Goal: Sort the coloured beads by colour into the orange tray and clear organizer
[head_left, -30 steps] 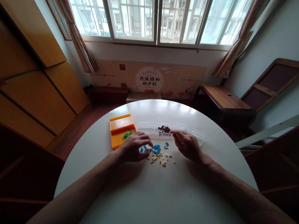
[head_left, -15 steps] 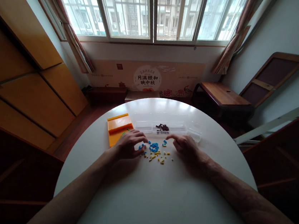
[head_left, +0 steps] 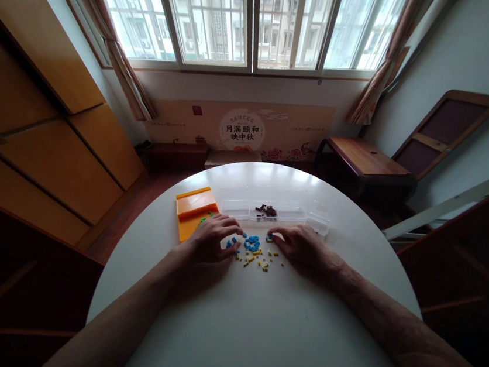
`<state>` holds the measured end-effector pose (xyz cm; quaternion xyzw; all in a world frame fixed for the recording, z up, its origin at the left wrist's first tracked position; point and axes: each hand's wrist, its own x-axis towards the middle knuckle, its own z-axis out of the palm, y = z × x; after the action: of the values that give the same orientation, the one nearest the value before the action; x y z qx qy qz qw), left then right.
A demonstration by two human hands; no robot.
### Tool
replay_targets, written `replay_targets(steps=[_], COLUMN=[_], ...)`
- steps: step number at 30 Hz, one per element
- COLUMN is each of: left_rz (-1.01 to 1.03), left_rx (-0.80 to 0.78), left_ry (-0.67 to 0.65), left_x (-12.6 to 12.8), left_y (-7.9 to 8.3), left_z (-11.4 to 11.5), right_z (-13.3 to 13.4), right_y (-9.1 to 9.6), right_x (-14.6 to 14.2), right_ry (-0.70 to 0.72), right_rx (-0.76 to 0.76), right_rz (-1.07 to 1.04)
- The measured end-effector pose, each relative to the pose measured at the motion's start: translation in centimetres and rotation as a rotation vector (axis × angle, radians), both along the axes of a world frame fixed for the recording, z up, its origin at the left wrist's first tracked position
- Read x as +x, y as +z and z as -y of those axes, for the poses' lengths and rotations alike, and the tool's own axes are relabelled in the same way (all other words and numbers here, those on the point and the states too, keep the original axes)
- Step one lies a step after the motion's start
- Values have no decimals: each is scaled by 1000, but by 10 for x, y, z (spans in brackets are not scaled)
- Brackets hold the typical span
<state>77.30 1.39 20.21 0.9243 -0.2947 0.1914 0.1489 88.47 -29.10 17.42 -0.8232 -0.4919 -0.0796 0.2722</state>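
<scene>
On the white counter (head_left: pixel 228 323), a blue piece (head_left: pixel 269 236) is met from the right by the nearer right hand (head_left: pixel 301 242), its grip narrow (whether pinched cannot be told), the left hand (head_left: pixel 213 235) held wide.

On the round white worktop (head_left: pixel 255 326) lies the heap of small blue plastic pieces (head_left: pixel 252 243). Behind this heap is the long clear plastic compartment box (head_left: pixel 292 211), and in its compartment behind the heap, slightly to the right, lie the small dark brown pieces (head_left: pixel 266 211). Left of the heap is the left hand (head_left: pixel 214 236); further left, and behind, is the flat orange plastic tray (head_left: pixel 196 203) with small green pieces (head_left: pixel 205 217) on it. Right of the heap is the right hand (head_left: pixel 297 241). Before the heap, the small yellow pieces (head_left: pixel 256 254) lie scattered, a few also to its right.
</scene>
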Motion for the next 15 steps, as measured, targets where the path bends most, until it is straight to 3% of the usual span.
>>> replay_targets(steps=[8, 15], left_rz=[47, 57], left_rx=[-27, -121], left_ry=[33, 85], left_x=[0, -3], left_y=[-4, -8], left_z=[4, 24], right_z=[-1, -2], right_y=[-2, -9], right_x=[3, 5], right_ry=[-33, -2], right_rx=[-16, 89], right_rz=[-29, -62])
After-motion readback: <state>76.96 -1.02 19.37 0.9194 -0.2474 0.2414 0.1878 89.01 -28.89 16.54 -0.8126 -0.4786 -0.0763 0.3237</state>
